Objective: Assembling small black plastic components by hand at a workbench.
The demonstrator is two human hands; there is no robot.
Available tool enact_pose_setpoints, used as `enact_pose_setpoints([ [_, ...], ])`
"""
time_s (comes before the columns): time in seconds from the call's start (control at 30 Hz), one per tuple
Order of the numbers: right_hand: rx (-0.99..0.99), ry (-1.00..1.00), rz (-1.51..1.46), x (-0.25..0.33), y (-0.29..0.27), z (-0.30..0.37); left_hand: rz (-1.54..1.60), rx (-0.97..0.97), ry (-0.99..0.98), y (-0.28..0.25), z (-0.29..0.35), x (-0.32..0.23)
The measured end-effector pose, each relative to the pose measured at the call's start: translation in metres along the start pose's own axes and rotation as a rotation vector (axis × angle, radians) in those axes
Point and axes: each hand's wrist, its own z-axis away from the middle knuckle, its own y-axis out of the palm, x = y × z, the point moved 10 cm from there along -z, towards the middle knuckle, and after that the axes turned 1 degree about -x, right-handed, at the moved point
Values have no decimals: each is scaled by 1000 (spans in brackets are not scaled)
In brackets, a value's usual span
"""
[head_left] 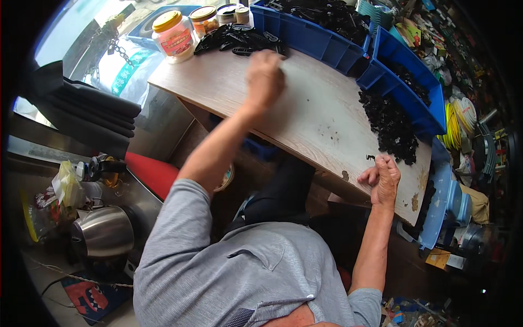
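Lying near the left hand are glossy, slender black pieces.

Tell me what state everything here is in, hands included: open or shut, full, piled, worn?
Left hand: blurred, fingers curled; grip unclear
Right hand: fingers curled; grip unclear
Black pieces by the jars: piled
Black pieces at right: heaped loosely
Back blue bin: open, well filled
Right blue bin: open, partly filled
Yellow-lidded jar: lid on
Tabletop: worn near right corner
Yellow cable: coiled

Left hand reaching well forward; right hand nearer, fingers curled.
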Motion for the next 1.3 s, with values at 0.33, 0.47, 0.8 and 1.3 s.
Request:
enact_pose_setpoints([
  [0.33,-48,13,-83,-3,-1,-1,-207,384,199,11,-10,54],
  [0.47,-63,14,-99,-4,-2,0,-260,377,175,3,0,32],
  [0.8,-63,-57,-165,-5,-11,2,106,320,-199,-8,27,12],
  [1.3,-47,-86,-274,-4,8,9,1357,790,-799,70,143,-189],
])
